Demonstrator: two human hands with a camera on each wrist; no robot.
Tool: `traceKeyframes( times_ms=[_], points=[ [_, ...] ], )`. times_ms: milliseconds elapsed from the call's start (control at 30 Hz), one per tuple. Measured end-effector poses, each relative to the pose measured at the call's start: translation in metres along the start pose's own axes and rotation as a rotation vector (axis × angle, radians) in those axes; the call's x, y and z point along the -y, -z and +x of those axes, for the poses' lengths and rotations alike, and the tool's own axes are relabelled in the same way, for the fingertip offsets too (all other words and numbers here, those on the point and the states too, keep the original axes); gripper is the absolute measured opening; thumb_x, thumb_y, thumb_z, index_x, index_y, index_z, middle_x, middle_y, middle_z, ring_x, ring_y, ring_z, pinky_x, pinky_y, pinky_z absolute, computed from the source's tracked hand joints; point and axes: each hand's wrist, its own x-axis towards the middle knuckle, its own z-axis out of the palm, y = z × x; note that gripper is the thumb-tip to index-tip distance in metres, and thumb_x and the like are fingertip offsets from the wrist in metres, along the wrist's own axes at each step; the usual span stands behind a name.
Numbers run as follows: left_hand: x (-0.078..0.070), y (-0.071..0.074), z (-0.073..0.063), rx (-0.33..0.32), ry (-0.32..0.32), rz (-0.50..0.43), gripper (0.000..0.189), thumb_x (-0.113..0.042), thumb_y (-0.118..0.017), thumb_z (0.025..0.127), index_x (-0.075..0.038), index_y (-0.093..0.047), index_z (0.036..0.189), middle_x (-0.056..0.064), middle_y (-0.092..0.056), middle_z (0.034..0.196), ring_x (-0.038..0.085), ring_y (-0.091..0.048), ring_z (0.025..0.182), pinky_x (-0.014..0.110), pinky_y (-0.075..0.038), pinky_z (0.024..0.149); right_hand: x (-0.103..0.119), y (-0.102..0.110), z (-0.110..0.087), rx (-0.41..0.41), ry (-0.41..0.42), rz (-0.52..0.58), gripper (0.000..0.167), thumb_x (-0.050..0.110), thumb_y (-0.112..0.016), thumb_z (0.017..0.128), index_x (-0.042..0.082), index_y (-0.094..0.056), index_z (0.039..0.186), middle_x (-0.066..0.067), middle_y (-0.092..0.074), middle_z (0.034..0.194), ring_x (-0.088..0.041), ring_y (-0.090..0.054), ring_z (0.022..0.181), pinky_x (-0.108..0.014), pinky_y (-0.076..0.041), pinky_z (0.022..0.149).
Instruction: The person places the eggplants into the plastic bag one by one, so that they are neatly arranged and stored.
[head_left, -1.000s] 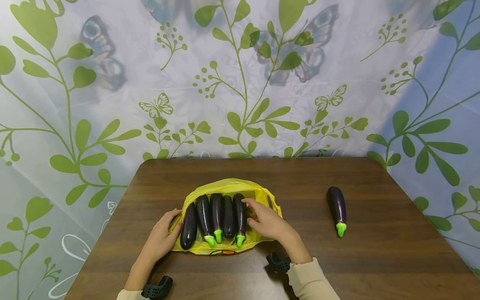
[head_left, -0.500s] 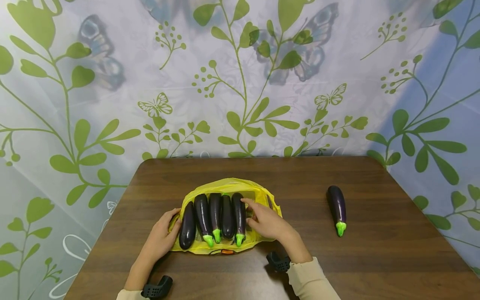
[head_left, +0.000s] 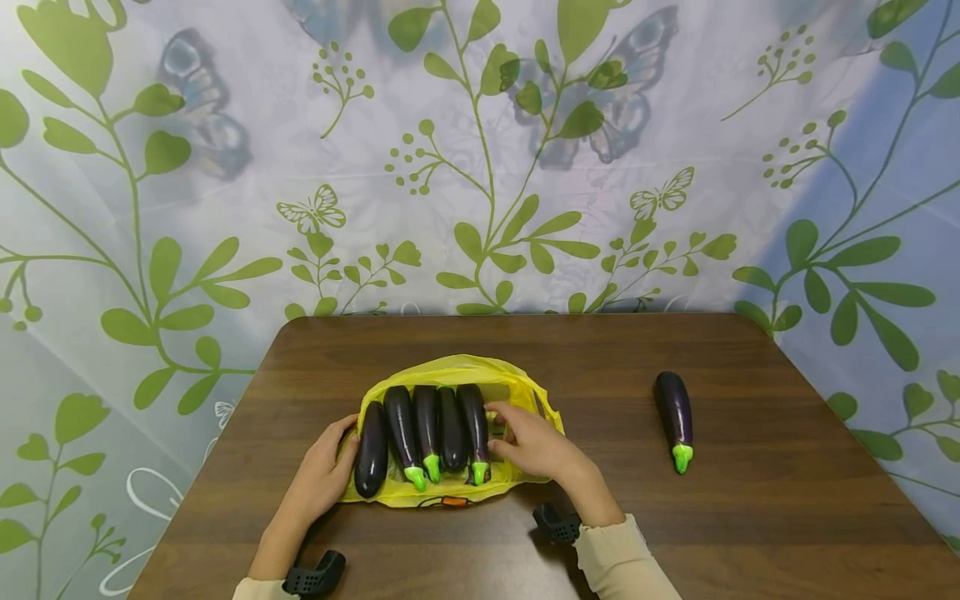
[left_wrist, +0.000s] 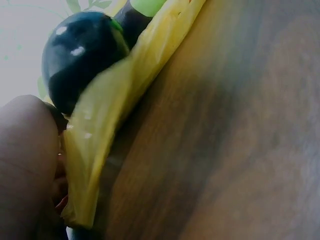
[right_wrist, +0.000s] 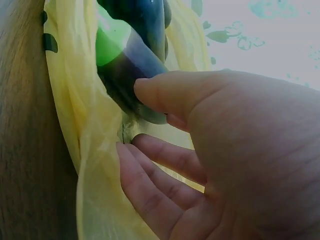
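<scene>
In the head view a yellow plastic bag [head_left: 510, 481] lies open on the table. Several eggplants [head_left: 402, 433], dark purple, lie side by side in its mouth. My left hand [head_left: 324, 468] holds the bag's left edge [left_wrist: 102, 130] between thumb and fingers, the thumb close to the leftmost eggplant [head_left: 371, 450]. My right hand [head_left: 536, 439] reaches into the right side of the mouth, its thumb touching the rightmost eggplant [right_wrist: 135, 67] and its other fingers loosely bent below. One more eggplant [head_left: 675, 421] lies on the table to the right.
The brown wooden table [head_left: 750, 517] reaches back to a leaf-and-butterfly patterned cloth [head_left: 480, 167]. A black wrist mount [head_left: 557, 525] sits by the right wrist and another black mount [head_left: 315, 575] by the left.
The eggplants in the bag have shifted slightly left, the rightmost one with the right hand beside it. The left hand has moved very little; the lone eggplant stays put.
</scene>
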Motion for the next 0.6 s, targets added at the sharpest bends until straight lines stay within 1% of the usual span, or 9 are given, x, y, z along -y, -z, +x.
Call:
traceKeyframes(
  times_ms=[233, 467, 600],
  points=[
    [0.0017, 0.0006, -0.0011, 0.029, 0.041, -0.011, 0.044, -0.023, -0.042, 0.112, 0.001, -0.047, 0.149, 0.023, -0.054, 0.147, 0.043, -0.049, 0.139, 0.061, -0.039, 0.112, 0.0003, -0.0023, -0.0011, -0.005, -0.017, -0.025, 0.043, 0.016, -0.069, 0.099, 0.0, -0.057, 0.137, -0.017, -0.065, 0.128, -0.015, -0.06, 0.086, -0.038, -0.052, 0.076],
    [0.0007, 0.0018, -0.001, 0.042, 0.066, -0.027, 0.049, -0.029, -0.037, 0.114, 0.001, -0.043, 0.152, 0.024, -0.05, 0.151, 0.045, -0.046, 0.141, 0.062, -0.036, 0.114, 0.0013, -0.0014, -0.0023, 0.029, -0.012, -0.047, 0.049, 0.017, -0.068, 0.1, 0.004, -0.055, 0.146, -0.016, -0.061, 0.132, -0.01, -0.056, 0.08, -0.033, -0.049, 0.07],
    [0.0003, 0.0024, -0.0019, 0.041, 0.067, -0.033, 0.049, -0.03, -0.035, 0.114, 0.0, -0.044, 0.152, 0.024, -0.05, 0.151, 0.045, -0.047, 0.14, 0.062, -0.037, 0.113, 0.0011, -0.0012, -0.0028, 0.037, 0.004, -0.073, 0.051, 0.019, -0.068, 0.1, 0.004, -0.055, 0.147, -0.016, -0.06, 0.132, -0.009, -0.054, 0.078, -0.033, -0.049, 0.071]
  ],
)
